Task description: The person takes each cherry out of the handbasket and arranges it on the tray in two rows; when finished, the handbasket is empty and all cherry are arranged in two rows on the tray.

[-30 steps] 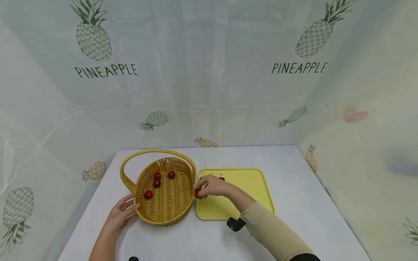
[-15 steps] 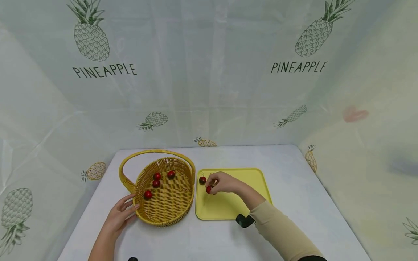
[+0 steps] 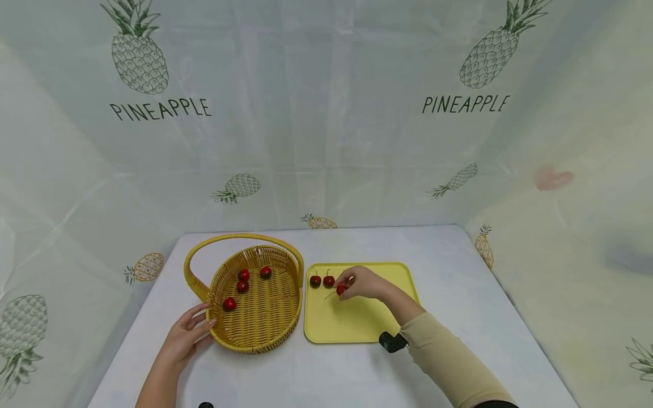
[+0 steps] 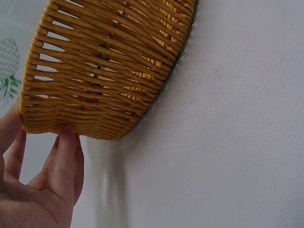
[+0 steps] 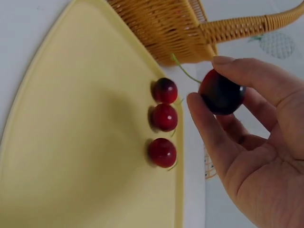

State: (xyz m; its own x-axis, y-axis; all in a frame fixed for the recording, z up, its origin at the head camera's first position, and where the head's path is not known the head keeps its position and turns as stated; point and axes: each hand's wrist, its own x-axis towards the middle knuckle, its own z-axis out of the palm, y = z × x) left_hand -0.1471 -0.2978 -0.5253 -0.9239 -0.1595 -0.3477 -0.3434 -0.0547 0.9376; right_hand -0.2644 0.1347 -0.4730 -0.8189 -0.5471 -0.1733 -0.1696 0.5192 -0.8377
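Note:
In the head view, my left hand [image 3: 189,337] holds the near-left rim of a yellow woven basket [image 3: 262,334]; the left wrist view has fingertips against its wicker wall [image 4: 95,85]. Several dark red cherries [image 3: 242,286] lie in the basket, mostly on its left and far side. My right hand [image 3: 364,286] pinches a cherry [image 5: 221,92] between thumb and finger, above the yellow tray [image 3: 352,328]. That cherry's green stem points away from the fingers. Three more cherries [image 5: 165,117] sit in a row along the tray's edge; my right hand hides one in the head view.
The basket's tall arched handle [image 3: 245,236] leans toward the back. Basket and tray stand side by side on a white table [image 3: 459,294]. A pineapple-print cloth [image 3: 326,141] hangs behind. A black wrist device [image 3: 393,342] hangs under the right forearm.
My right hand has moved right from the basket's edge across the tray, holding the cherry throughout. Two cherries at the tray's far left have come into sight. My left hand stays at the basket.

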